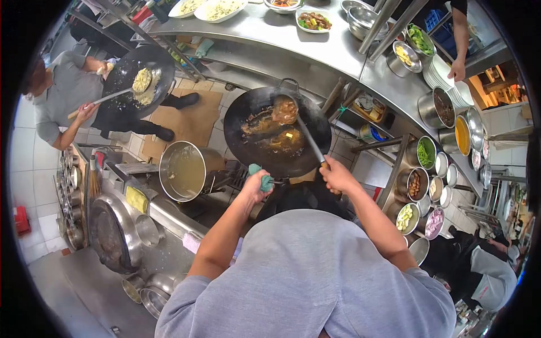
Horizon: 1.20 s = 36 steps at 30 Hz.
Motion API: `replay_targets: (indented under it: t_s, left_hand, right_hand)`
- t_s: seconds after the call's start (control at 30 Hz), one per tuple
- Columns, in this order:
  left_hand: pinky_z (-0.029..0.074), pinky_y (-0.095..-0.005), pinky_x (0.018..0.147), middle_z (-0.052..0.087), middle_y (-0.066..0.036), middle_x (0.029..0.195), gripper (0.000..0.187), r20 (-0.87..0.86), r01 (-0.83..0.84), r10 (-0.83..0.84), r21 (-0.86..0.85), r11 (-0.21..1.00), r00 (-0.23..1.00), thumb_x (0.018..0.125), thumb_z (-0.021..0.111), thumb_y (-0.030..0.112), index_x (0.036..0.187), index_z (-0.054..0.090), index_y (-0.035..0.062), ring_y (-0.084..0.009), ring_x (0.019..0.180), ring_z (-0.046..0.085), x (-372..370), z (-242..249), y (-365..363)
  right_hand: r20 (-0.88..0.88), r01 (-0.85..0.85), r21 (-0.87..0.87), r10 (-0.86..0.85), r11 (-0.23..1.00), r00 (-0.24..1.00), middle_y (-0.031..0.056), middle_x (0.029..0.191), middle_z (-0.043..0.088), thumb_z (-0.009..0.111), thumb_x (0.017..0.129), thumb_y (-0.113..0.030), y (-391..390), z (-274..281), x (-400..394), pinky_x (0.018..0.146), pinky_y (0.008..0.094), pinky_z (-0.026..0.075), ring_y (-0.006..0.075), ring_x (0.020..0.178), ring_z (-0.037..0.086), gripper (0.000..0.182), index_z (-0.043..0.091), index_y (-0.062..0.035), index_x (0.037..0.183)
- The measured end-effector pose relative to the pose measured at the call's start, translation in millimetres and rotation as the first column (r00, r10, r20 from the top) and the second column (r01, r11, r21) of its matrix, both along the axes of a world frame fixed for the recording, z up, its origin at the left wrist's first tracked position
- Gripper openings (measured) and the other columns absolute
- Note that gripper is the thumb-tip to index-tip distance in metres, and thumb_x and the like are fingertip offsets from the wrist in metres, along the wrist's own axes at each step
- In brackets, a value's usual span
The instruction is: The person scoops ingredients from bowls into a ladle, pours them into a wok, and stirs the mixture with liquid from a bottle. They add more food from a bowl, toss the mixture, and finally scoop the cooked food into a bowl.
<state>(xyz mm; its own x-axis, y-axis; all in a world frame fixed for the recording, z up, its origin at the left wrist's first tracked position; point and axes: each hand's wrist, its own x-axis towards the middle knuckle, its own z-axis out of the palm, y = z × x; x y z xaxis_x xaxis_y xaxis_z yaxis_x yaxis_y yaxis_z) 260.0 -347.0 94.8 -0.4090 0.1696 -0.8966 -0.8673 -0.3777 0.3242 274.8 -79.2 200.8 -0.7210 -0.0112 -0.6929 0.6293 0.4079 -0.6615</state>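
Observation:
A large black wok is in front of me, with brown sauce, food and a small yellow piece in it. My left hand is closed around the wok's near handle, with a folded green cloth in its grip. In my right hand is the handle of a long metal ladle. Its bowl is in the upper part of the wok and holds brown, saucy food. Light steam rises around the bowl.
A deep pot of cloudy liquid stands left of the wok. Ahead runs a steel counter with plated dishes. Bowls of ingredients line the right side. Another person at the left holds a wok and ladle; a co-worker's hand reaches near stacked plates.

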Motion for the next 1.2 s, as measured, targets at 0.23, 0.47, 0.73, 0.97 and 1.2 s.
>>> replay_targets:
  t_s: [0.23, 0.47, 0.73, 0.97, 1.2]
  left_hand:
    - [0.049, -0.0400, 0.052, 0.052, -0.007, 0.074, 0.016, 0.035, 0.085, -0.079, -0.207, 0.975, 0.996, 0.072, 0.060, 0.017, 0.083, 0.052, 0.0091, -0.0218, 0.063, 0.054, -8, -49, 36]
    - [0.046, -0.0374, 0.055, 0.051, -0.004, 0.072, 0.013, 0.022, -0.030, 0.035, -0.175, 0.984, 0.999, 0.074, 0.060, 0.017, 0.083, 0.051, 0.0133, -0.0200, 0.064, 0.052, -18, -34, 10]
    - [0.046, -0.0309, 0.054, 0.050, -0.002, 0.070, 0.013, 0.067, -0.047, 0.044, 0.048, 0.998, 0.997, 0.073, 0.060, 0.015, 0.080, 0.050, 0.0122, -0.0185, 0.063, 0.052, 0, 5, -41]
    - [0.046, -0.0310, 0.055, 0.052, -0.004, 0.069, 0.015, 0.056, -0.006, 0.009, -0.043, 0.999, 0.998, 0.073, 0.061, 0.018, 0.080, 0.050, 0.0107, -0.0193, 0.062, 0.053, 1, 24, -50]
    - [0.044, -0.0328, 0.054, 0.048, -0.002, 0.064, 0.013, -0.004, -0.166, 0.166, -0.059, 0.984, 0.986, 0.071, 0.062, 0.011, 0.075, 0.049, 0.0135, -0.0177, 0.058, 0.051, -22, -14, -1]
  right_hand:
    - [0.556, 0.524, -0.780, -0.006, 0.343, 0.831, 0.0008, 0.066, 0.042, 0.046, 0.093, -0.016, 16, -12, 25, 0.035, 0.0195, 0.034, 0.0042, 0.045, 0.038, 0.018, 0.045, -0.0124, 0.111]
    - [0.661, 0.659, -0.750, 0.107, 0.054, 0.743, 0.0013, 0.069, 0.044, 0.046, 0.095, -0.022, 22, -71, 58, 0.034, 0.0173, 0.030, 0.0045, 0.044, 0.037, 0.016, 0.045, -0.0160, 0.110]
    - [0.160, 0.145, -0.459, -0.079, 0.876, 0.984, 0.0009, 0.065, 0.042, 0.045, 0.092, -0.018, 23, 16, 14, 0.036, 0.0221, 0.036, 0.0078, 0.043, 0.041, 0.034, 0.039, -0.0117, 0.125]
    - [-0.287, -0.177, 0.230, 0.241, 0.957, 0.927, 0.0025, 0.065, 0.045, 0.047, 0.090, -0.017, 56, -49, 15, 0.036, 0.0276, 0.038, 0.0121, 0.044, 0.047, 0.054, 0.026, -0.0121, 0.140]
    - [0.356, 0.211, -0.472, -0.034, 0.856, 0.934, 0.0007, 0.064, 0.042, 0.045, 0.092, -0.019, 13, -11, 44, 0.035, 0.0249, 0.036, 0.0094, 0.043, 0.041, 0.038, 0.039, -0.0143, 0.130]
